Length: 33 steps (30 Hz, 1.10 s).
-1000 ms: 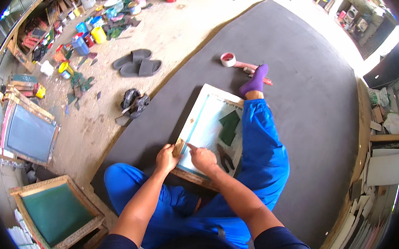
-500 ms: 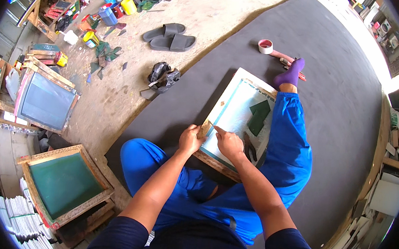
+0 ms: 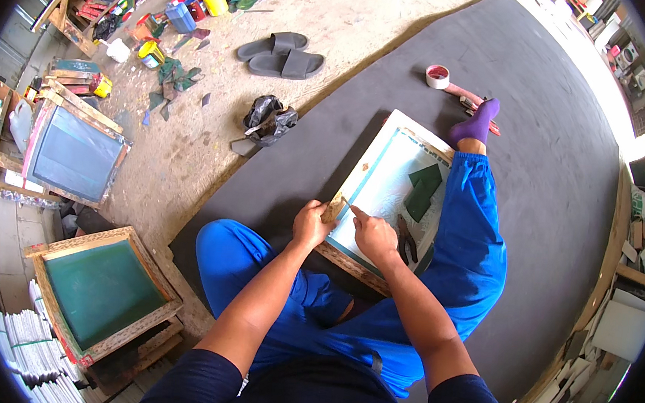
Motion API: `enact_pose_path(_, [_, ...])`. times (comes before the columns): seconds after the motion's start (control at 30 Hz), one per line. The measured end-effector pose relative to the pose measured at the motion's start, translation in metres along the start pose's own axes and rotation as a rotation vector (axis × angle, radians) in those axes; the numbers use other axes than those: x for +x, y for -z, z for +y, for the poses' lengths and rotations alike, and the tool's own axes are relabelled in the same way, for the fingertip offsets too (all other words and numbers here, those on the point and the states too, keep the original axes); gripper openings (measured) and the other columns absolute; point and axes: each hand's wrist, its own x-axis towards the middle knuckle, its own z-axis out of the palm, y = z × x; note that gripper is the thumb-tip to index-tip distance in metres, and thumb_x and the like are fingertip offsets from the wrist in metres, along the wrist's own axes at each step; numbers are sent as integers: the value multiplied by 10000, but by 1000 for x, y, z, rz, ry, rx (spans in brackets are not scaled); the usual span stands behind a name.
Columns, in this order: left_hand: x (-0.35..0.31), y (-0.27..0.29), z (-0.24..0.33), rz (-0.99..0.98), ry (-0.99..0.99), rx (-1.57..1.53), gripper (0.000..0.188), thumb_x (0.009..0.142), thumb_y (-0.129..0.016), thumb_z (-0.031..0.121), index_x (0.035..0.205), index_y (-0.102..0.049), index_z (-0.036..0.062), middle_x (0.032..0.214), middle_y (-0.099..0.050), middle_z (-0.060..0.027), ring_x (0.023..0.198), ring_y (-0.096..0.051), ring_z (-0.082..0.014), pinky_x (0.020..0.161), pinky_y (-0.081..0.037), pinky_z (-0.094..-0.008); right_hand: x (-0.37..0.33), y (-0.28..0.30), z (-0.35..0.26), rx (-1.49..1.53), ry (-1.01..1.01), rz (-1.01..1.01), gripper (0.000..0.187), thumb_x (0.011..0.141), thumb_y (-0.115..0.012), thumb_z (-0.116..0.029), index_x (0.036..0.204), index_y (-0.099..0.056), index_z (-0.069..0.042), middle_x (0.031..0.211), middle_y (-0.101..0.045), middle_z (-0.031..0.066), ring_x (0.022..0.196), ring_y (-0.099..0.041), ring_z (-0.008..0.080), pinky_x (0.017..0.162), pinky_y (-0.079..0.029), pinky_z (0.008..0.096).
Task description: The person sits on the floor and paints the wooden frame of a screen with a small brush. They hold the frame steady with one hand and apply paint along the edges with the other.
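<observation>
A wooden screen-printing frame [image 3: 368,162] with pale mesh lies tilted between my legs. My left hand [image 3: 310,224] is closed round its left rail, close to the near corner. My right hand [image 3: 373,236] is closed over the mesh beside that rail, holding a thin tool whose narrow tip [image 3: 344,199] points at the rail; its handle is hidden in my fingers. On the mesh, right of my right hand, lie dark pliers [image 3: 407,240]. Beyond them rests a dark green scrap [image 3: 423,192].
Under me is a dark grey mat [image 3: 541,219]. A tape roll [image 3: 437,76] and a hammer [image 3: 464,92] lie near my purple-socked foot. Slides [image 3: 288,64] and a black plastic bag [image 3: 270,120] are on the floor. A green screen frame [image 3: 103,294] stands at left.
The view has shifted slightly. Both hands stay at the same part of the frame, and the tool's tip is still at the left rail.
</observation>
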Motion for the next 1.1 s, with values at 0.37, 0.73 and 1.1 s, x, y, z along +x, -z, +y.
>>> enact_pose_path(0.37, [1,0,0,-2,-30,14,469,724,-906,308,1090,-780,42,1014,-702,-122,952,-703,-334,832,-552,-432,4,-1,-9,-168,16,-100,436,1040,-499,-223,1471,-565,-218,1000,-757,242,964,-747,429,845,-604,540])
enact_pose_path(0.73, [5,-10,-5,4,-64,55,478,723,-907,317,1098,-781,50,997,-698,-121,944,-700,-343,821,-547,-447,20,-44,37,152,85,-27,568,1023,-477,-170,1583,-429,-254,1057,-745,256,992,-743,426,849,-601,531])
enact_pose_path(1.1, [3,8,7,-42,-15,59,406,725,-887,310,1037,-780,73,1029,-694,-116,939,-704,-352,814,-551,-461,18,-31,38,285,39,-60,383,1034,-578,-277,1408,-659,-269,1192,-704,264,1137,-677,451,973,-552,488])
